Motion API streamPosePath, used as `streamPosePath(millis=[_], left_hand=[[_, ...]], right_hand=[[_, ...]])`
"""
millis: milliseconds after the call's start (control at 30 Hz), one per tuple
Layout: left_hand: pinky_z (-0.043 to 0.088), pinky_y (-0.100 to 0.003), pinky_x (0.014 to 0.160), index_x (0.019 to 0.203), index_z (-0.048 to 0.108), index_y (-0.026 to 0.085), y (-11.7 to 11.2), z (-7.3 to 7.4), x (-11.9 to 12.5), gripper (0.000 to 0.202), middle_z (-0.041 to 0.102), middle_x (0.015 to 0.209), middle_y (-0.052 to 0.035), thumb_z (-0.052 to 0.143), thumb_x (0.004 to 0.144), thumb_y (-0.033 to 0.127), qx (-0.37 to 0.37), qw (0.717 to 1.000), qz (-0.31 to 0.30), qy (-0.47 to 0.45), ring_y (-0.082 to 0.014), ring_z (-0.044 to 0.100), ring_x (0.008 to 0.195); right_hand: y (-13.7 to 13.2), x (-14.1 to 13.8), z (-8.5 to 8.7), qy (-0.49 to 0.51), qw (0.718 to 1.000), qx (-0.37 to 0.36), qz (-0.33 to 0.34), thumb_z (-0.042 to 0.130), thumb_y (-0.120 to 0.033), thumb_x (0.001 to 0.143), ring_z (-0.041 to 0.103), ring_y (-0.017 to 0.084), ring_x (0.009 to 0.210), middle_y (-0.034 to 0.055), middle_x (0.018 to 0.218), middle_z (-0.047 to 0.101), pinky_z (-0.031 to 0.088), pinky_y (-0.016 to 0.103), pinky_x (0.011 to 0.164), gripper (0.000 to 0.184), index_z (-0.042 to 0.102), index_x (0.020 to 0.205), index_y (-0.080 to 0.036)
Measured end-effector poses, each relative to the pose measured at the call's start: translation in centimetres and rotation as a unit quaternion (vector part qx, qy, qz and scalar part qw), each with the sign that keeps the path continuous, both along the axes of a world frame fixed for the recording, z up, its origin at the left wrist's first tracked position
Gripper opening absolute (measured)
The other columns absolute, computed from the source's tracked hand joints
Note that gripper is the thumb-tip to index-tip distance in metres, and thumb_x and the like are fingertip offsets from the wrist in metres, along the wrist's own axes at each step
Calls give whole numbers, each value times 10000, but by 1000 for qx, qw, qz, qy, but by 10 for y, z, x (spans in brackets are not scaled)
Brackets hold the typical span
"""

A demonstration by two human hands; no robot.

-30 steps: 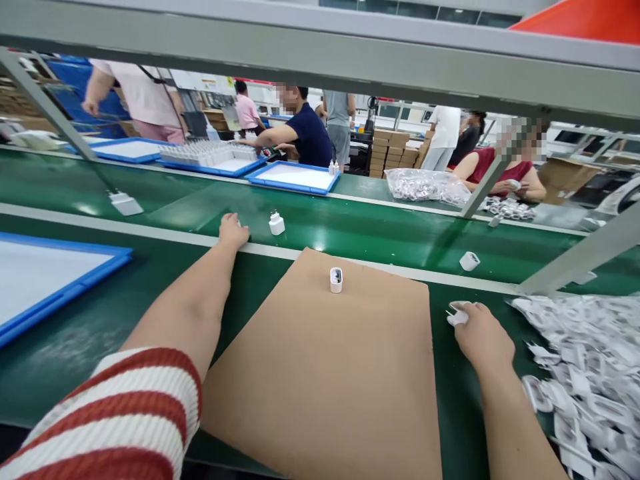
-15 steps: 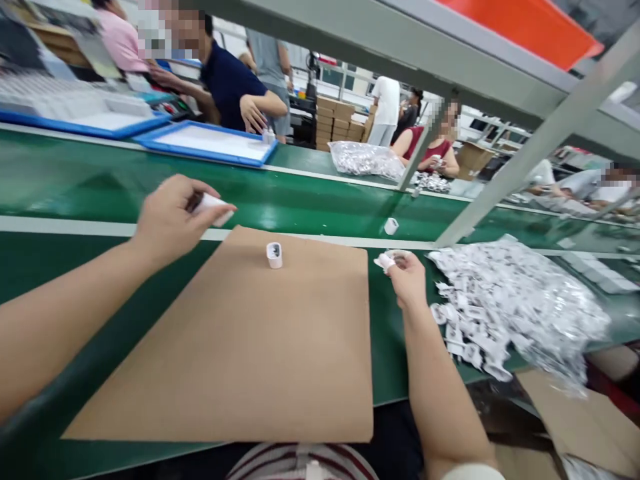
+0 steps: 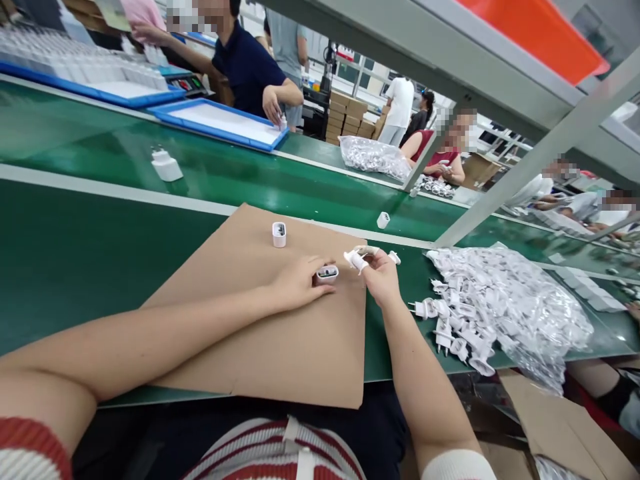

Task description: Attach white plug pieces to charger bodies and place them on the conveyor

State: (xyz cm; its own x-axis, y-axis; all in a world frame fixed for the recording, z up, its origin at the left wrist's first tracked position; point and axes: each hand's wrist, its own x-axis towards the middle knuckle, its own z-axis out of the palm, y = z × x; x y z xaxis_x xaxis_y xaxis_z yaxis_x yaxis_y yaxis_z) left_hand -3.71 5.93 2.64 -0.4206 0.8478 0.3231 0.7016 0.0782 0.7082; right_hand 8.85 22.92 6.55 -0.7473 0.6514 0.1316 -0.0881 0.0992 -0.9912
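My left hand [image 3: 295,283] is closed around a white charger housing [image 3: 327,275], whose open end faces up and shows a circuit board inside. To its right, my right hand [image 3: 383,280] pinches a white plug cap [image 3: 357,260]; another small white piece [image 3: 395,257] pokes out beyond its fingers. The two hands are close together but apart, above the sheet of cardboard [image 3: 260,347]. A second open housing [image 3: 279,235] stands upright near the cardboard's far edge. Beside my right forearm lies a pile of white plug caps [image 3: 460,327], spilling from a clear bag [image 3: 530,307].
On the green belt [image 3: 225,180] lie a white charger with pins [image 3: 167,165] and another housing [image 3: 383,220]. Blue-rimmed trays [image 3: 220,130] stand beyond it, where co-workers sit. A slanting metal post [image 3: 500,160] rises at the right, under a shelf with an orange bin [image 3: 535,33].
My left hand has let go of a white charger on the belt, come back right and taken hold of an open housing. My right hand has moved slightly left, still with its plug cap.
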Motion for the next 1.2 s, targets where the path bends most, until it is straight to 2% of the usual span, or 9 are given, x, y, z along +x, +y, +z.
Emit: streamPosePath(millis=[167,333,433,500,567,667,800,900,1200], left_hand=[[514,-346,707,1114,731,209,-3,-6,-3,364,698,936,-61,696,862,469,4,996,-19,-89,-208,621,755],[495,-314,674,1124,739,202,-1,-5,-7,415,717,910,-43,762,803,465,11,987,-27,-160,-190,609,738],[454,-292,622,1030,750,198,0,-3,-8,365,686,803,-19,768,804,485,7,984,-28,-177,-178,586,690],[417,-283,586,915,731,193,1,-2,-9,327,643,733,-2,782,789,490,5,984,-22,-174,-168,557,653],[404,-284,579,820,686,189,0,-2,-10,315,619,703,3,787,781,484,10,985,-25,-172,-167,547,643],[420,-290,593,766,645,185,-1,-1,-11,321,626,703,0,782,779,475,24,983,-38,-176,-171,557,650],[411,-291,594,762,646,180,0,-1,-11,322,627,704,-7,766,789,478,27,983,-43,-178,-172,549,653],[398,-291,596,779,670,177,1,-3,-11,335,621,710,-11,765,789,498,19,982,-44,-185,-168,533,652],[402,-293,592,731,643,183,2,-9,-6,333,611,684,-9,764,791,488,22,989,-5,-145,-178,544,644]], right_hand=[[-15,-1,4,4,999,10,44,865,-447,676,687,201,934,48,1040,763,592,357,814,493,693,1094,-250],[-15,5,10,-24,996,26,86,854,-438,695,688,203,868,52,998,756,572,404,871,406,714,1022,-243],[-20,7,13,-35,982,175,66,776,-378,799,673,212,890,50,996,737,548,406,889,230,738,988,-253],[-24,7,13,-59,941,330,50,697,-304,871,651,224,931,52,979,724,527,401,905,124,750,973,-258],[-27,6,11,-80,889,446,68,621,-220,904,636,238,988,65,993,714,515,396,927,169,751,1006,-255],[-28,2,8,-106,842,519,97,551,-117,874,630,254,1005,90,1004,690,524,380,894,271,740,1030,-232],[-30,-2,8,-148,803,571,89,508,-36,782,610,261,935,83,920,661,516,349,795,346,744,945,-231],[-32,-4,10,-158,789,588,86,500,-25,771,605,256,925,88,925,659,497,332,768,375,755,964,-220],[-38,-2,6,-203,802,561,17,543,-107,799,589,207,792,42,847,624,380,296,622,298,768,935,-247]])
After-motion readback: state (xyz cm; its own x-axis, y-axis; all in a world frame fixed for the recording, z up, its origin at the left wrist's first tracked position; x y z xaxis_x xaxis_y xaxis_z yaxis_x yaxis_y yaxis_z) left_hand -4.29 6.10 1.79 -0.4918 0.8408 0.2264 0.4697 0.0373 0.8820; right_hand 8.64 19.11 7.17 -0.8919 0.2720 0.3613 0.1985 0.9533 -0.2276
